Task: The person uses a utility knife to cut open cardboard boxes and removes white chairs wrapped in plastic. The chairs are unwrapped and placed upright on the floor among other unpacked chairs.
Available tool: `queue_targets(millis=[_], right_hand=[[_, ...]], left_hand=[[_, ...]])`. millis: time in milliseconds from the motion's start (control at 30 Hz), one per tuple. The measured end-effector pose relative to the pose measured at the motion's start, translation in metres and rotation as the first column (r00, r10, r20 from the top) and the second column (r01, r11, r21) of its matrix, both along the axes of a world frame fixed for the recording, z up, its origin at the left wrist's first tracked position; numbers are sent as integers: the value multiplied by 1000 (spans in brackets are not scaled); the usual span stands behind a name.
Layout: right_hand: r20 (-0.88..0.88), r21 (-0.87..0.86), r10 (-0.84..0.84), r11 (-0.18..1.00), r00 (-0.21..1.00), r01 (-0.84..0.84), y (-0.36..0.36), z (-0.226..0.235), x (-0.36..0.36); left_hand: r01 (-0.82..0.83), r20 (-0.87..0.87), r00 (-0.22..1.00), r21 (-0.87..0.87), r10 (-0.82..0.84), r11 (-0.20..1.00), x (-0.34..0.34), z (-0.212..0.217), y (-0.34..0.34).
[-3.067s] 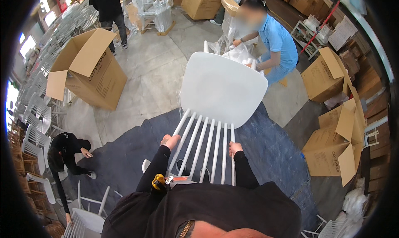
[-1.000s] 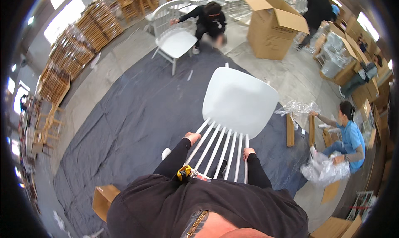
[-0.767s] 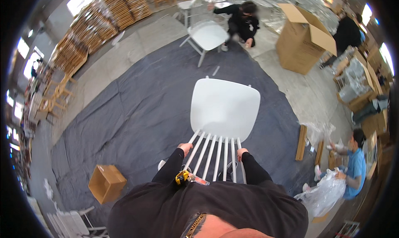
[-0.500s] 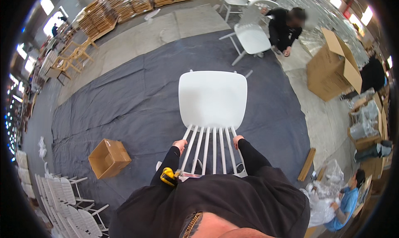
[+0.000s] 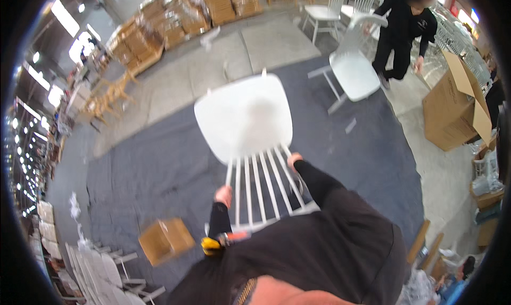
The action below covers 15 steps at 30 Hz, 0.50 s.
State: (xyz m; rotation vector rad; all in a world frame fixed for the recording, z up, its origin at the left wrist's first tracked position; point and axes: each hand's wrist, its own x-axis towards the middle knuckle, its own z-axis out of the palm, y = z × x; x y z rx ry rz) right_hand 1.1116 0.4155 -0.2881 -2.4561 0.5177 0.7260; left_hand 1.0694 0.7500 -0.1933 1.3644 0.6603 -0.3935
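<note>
A white spindle-back chair [image 5: 242,121] is in front of me, seat away from me and its back toward my body. My left hand [image 5: 224,196] is closed round the left outer post of the back. On the right outer post, close to the seat, my right hand [image 5: 294,161] is closed too. The seat is turned askew, its far edge showing small leg ends. A yellow tool [image 5: 211,245] with an orange-red part shows beside my left forearm; its kind is unclear. The chair's underside is hidden.
A dark mat [image 5: 143,172] covers the floor. Ahead right, a person [image 5: 402,38] in black stands by another white chair [image 5: 354,73]. A large carton [image 5: 450,105] stands right, a small cardboard box [image 5: 166,241] left. White chairs [image 5: 101,267] crowd the lower left; wooden strips [image 5: 419,241] lie lower right.
The held chair has turned, its seat swinging left and tilting. My left hand sits farther down the back's post from the seat. The person in black has risen from a crouch. My view has turned.
</note>
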Motion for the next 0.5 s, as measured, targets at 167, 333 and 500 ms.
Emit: queue_targets(millis=[167, 333, 500], right_hand=[[-244, -61, 369, 917, 897, -394, -26, -13, 135], [-151, -9, 337, 940, 930, -342, -36, -9, 281], [42, -22, 12, 1000, 999, -11, -101, -17, 458]], left_hand=[[65, -429, 903, 181, 19, 981, 115, 7, -26], [125, -520, 854, 190, -8, 974, 255, 17, -36], [197, -442, 890, 157, -110, 968, 460, 17, -89]])
